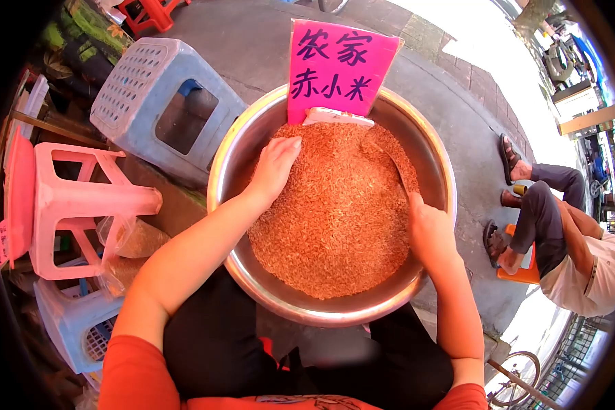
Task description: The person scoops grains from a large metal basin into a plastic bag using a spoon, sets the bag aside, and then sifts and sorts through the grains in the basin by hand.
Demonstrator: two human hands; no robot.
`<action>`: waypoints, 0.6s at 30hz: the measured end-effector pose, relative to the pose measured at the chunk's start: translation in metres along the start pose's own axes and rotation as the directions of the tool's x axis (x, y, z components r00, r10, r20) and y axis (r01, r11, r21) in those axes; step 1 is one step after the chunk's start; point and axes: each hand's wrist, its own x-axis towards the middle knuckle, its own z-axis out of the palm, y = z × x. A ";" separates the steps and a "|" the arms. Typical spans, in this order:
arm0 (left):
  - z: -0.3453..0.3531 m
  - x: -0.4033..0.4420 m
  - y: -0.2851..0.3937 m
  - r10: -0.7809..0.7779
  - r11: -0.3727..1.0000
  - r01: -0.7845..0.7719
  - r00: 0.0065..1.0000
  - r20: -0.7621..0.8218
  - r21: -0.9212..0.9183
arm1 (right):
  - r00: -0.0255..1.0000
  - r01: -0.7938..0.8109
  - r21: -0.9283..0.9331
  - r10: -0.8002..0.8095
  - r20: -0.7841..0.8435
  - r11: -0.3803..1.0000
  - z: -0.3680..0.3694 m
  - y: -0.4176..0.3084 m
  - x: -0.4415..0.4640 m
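A wide metal basin [294, 313] full of reddish-brown grain [328, 219] stands in front of my knees. My left hand [277, 164] rests at the upper left of the grain, its fingers together against the surface; what it holds, if anything, is hidden. Near the basin's right side, my right hand [428, 224] is closed on the handle of a scoop [398, 164], whose far end is partly sunk in the grain. A bright pink sign [342, 65] with black handwriting stands upright at the basin's far edge, with a whitish block [338, 117] at its foot.
On the left are a blue-grey plastic stool [137, 75], a pink stool [82, 199], another blue stool [68, 321] and a clear bag of grain [140, 239]. A person [560, 239] sits on an orange stool [523, 273] at the right. A bicycle wheel [519, 376] shows lower right.
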 end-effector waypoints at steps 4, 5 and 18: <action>0.002 -0.001 0.012 -0.143 0.889 0.194 0.978 0.150 -0.415 | 0.995 0.102 0.030 -0.102 -0.009 0.994 -0.002 -0.014 -0.015; 0.000 -0.002 0.015 -0.157 0.851 0.227 0.970 0.184 -0.474 | 0.990 0.142 0.064 -0.140 -0.034 0.988 -0.008 -0.018 -0.019; 0.009 -0.006 0.015 0.024 0.970 -0.041 0.997 -0.073 -0.239 | 0.972 0.108 -0.028 -0.112 -0.206 0.994 -0.012 0.002 0.018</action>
